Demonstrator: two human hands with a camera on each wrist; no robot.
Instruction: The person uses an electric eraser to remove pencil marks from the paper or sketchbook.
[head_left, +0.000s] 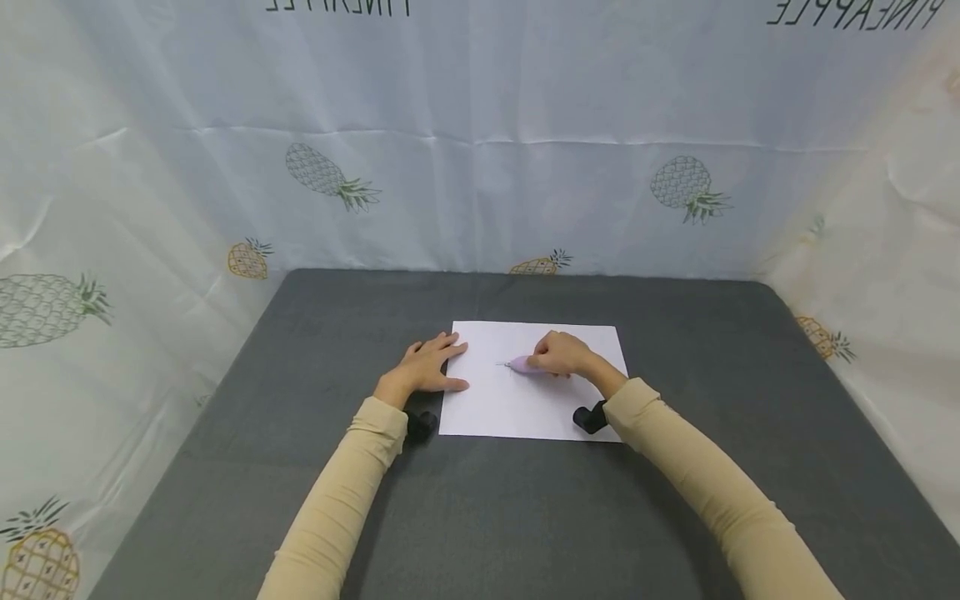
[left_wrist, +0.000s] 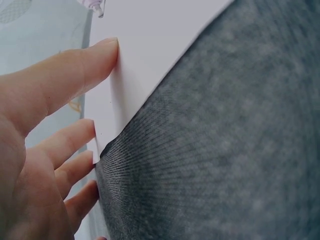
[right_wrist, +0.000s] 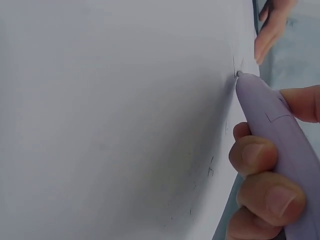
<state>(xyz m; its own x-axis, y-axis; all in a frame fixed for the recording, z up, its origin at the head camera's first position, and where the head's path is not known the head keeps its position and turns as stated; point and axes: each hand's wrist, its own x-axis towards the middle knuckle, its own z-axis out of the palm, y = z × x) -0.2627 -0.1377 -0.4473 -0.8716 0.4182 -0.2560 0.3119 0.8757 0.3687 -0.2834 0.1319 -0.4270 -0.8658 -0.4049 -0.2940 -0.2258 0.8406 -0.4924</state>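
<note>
A white sheet of paper (head_left: 510, 408) lies on the dark grey table. My left hand (head_left: 429, 367) rests at its left edge with the fingers spread; thumb and fingertips lie on the sheet. My right hand (head_left: 564, 353) grips a thick lilac pen-shaped tool (right_wrist: 280, 125) between thumb and curled fingers. The tool slants leftward, and its small grey tip meets the paper near fine dark lines. More short dark marks (right_wrist: 210, 171) are scattered on the sheet in the right wrist view. The left wrist view catches only the tool's tip (left_wrist: 99, 9) at the top.
The dark cloth-covered table (head_left: 480, 517) extends around the paper. White curtains (head_left: 480, 200) printed with pineapples hang behind it and on both sides. A black wrist device (head_left: 422, 427) sits below the left wrist, another black device (head_left: 590, 418) below the right, over the sheet.
</note>
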